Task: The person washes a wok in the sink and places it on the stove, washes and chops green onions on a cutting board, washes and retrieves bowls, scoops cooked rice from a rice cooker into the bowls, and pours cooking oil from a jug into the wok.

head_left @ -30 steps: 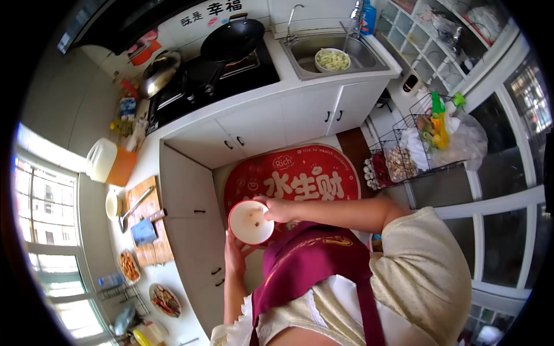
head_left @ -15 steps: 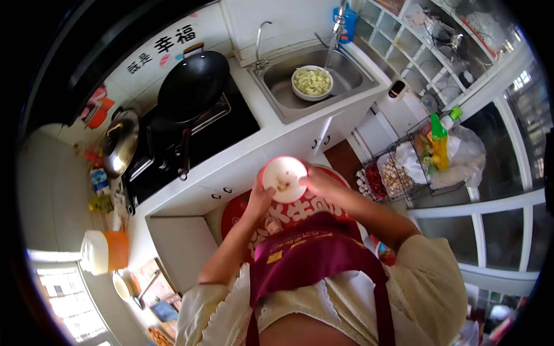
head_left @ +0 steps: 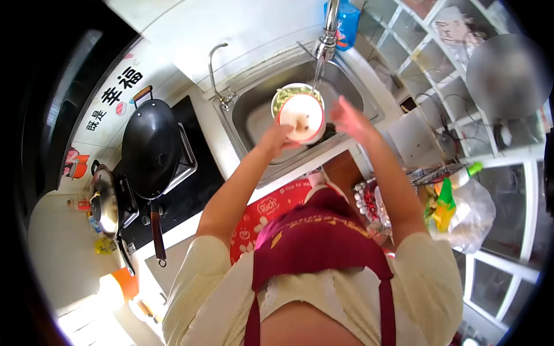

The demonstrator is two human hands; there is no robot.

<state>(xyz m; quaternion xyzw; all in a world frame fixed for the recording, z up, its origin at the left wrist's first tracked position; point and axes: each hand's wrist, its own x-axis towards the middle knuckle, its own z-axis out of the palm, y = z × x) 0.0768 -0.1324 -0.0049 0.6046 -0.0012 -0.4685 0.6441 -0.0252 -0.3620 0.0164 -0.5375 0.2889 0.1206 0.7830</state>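
My left hand (head_left: pixel 279 138) grips a small white bowl (head_left: pixel 300 117) with a red rim by its near left side. A few small brownish bits lie in its bottom. Beneath and behind it, in the sink, a larger white bowl of chopped pale green vegetable (head_left: pixel 287 96) is partly covered from view. A stream of water runs from the faucet (head_left: pixel 326 43) down at that bowl. To the right of the red-rimmed bowl, apart from it, my right hand (head_left: pixel 352 120) is raised over the sink with its fingers stretched out, slightly blurred.
The steel sink (head_left: pixel 249 124) is set in a white counter. On its left, a black wok (head_left: pixel 151 147) sits on the stove, beside a lidded pan (head_left: pixel 105 202). A wire rack with bags and a green-yellow bottle (head_left: pixel 445 206) stands at the right.
The red-rimmed bowl has moved forward from in front of my apron to over the sink. My right hand has let go of it and moved right. The view has shifted toward the sink.
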